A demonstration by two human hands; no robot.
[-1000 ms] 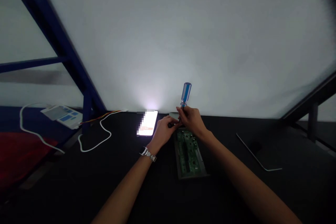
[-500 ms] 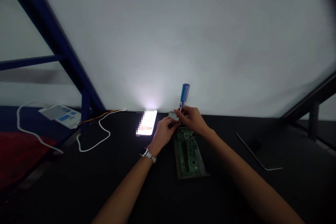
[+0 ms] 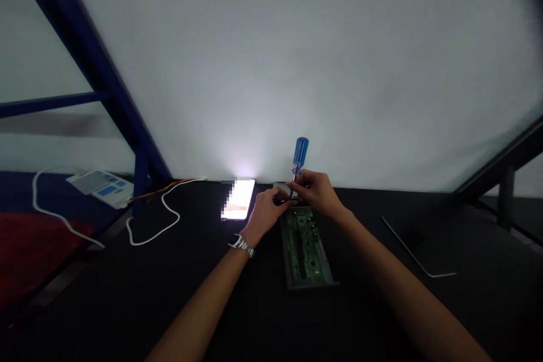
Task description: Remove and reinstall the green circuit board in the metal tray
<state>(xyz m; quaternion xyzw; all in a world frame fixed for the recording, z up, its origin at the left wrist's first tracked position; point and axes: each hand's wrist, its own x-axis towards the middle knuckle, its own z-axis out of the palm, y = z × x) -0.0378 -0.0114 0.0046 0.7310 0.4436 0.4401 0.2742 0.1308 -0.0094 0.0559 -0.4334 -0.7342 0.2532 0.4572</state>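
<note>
A screwdriver (image 3: 301, 153) with a blue handle stands nearly upright, leaning slightly right. My right hand (image 3: 316, 189) is closed around its shaft just below the handle. Close by on the left, my left hand (image 3: 269, 206) is pinched near the screwdriver's lower end; what its fingers hold is hidden. Below both hands a green circuit board (image 3: 306, 251) lies in a dark shallow frame (image 3: 311, 287). A small pale grey part (image 3: 280, 186) shows just behind my left fingers. The screwdriver's tip is too hidden to see what it touches.
A lit phone (image 3: 240, 199) lies left of my left hand. Farther left are a white cable (image 3: 159, 230), coloured wires (image 3: 159, 189) and a white-and-blue device (image 3: 104, 186). A thin bent metal rod (image 3: 409, 249) lies right. A pale wall (image 3: 360, 68) rises behind the black table (image 3: 203, 294).
The screwdriver and right hand have shifted very slightly to the right in view. Both hands keep about the same place and grip; the board looks unmoved.
</note>
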